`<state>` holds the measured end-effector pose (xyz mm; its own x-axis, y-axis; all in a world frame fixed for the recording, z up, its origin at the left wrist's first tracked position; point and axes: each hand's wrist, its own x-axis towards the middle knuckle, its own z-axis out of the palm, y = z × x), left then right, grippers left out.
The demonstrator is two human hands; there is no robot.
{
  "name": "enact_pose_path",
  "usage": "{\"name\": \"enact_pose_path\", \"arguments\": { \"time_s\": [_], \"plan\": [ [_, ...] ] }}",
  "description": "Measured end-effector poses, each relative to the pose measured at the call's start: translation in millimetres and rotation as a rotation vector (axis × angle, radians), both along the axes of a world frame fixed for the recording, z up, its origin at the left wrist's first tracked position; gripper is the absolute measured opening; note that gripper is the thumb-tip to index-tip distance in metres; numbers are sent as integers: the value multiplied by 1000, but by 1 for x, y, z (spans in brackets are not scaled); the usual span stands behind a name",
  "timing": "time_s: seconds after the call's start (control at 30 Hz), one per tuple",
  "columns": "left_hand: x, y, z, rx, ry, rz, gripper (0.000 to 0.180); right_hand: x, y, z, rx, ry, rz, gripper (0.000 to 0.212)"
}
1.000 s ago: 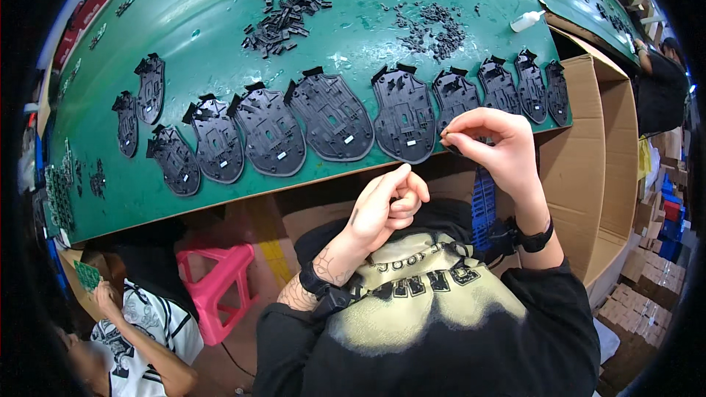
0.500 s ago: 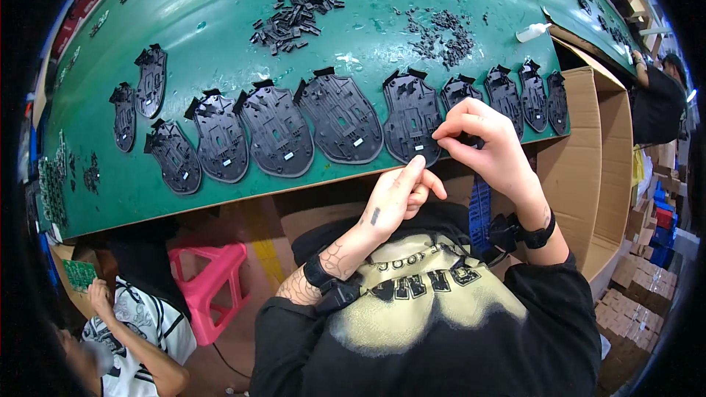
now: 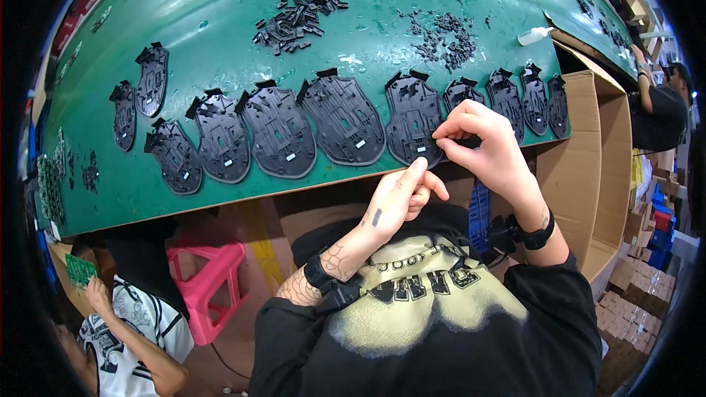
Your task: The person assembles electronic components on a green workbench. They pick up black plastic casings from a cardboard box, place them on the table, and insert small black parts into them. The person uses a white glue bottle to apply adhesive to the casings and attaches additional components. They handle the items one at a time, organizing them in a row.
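Though contact is unclear, the right fingers [image 3: 450, 126] overlap the black shell [image 3: 414, 119].

On my tabletop [image 3: 220, 37], a row of shells [image 3: 331, 103] runs across the middle of the frame. Two piles of bits [image 3: 296, 22] lie behind it, near the top. A bottle [image 3: 532, 36] lies upper right. A stool [image 3: 197, 279] stands lower left, a box [image 3: 566, 117] right.

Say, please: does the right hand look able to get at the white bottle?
Probably yes: between the right hand and the white bottle lie only flat-looking black shells and green tabletop, nothing tall.
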<state>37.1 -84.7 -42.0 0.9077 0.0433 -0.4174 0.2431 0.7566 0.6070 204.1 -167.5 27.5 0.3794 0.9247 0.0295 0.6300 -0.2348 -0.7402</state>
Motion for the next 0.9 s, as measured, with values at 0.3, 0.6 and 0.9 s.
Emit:
{"name": "enact_pose_path", "arguments": {
  "time_s": [0.3, 0.6, 0.9],
  "plan": [
    [1, 0, 1, -13, 2, 2, 62, 2, -1, -1, 7, 7, -19, 10],
    [2, -2, 1, -6, 7, 26, 63, 2, 16, 13, -160, -172, 111, 12],
    [2, -1, -3, -47, -32, 13, 60, 14, 33, 29, -344, -205, 233, 15]
  ]
}}
